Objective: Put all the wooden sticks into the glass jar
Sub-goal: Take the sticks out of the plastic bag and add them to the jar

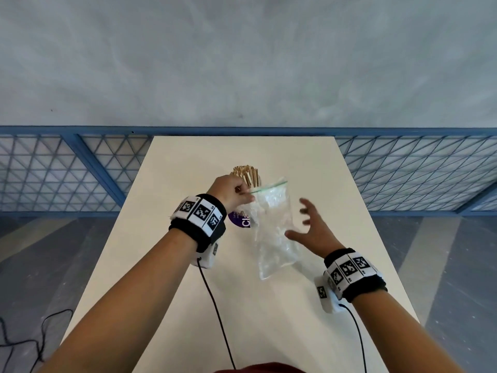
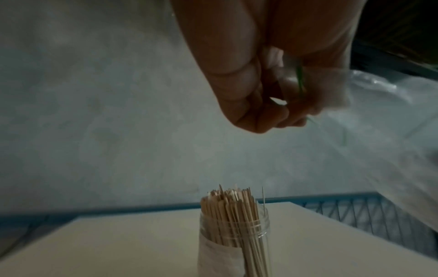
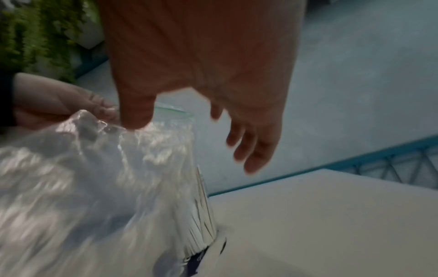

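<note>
A bundle of thin wooden sticks [image 1: 246, 175] stands upright in the clear glass jar [image 2: 234, 234] with a paper label, at the middle of the table. Sticks [image 2: 231, 204] poke out above its rim. My left hand [image 1: 231, 193] is raised just in front of the jar and pinches the green-zip top edge of a clear plastic bag [image 1: 274, 227], which hangs down and looks empty. My right hand [image 1: 312, 227] hovers to the right of the bag with fingers spread, holding nothing. In the right wrist view the bag [image 3: 94, 178] covers most of the jar.
The cream table [image 1: 188, 265] runs away from me to a grey wall. Blue wire-mesh railings [image 1: 67, 170] flank it on both sides. Black wrist cables [image 1: 215, 305] trail over the near part of the table. Green plants [image 3: 35, 37] show in the right wrist view.
</note>
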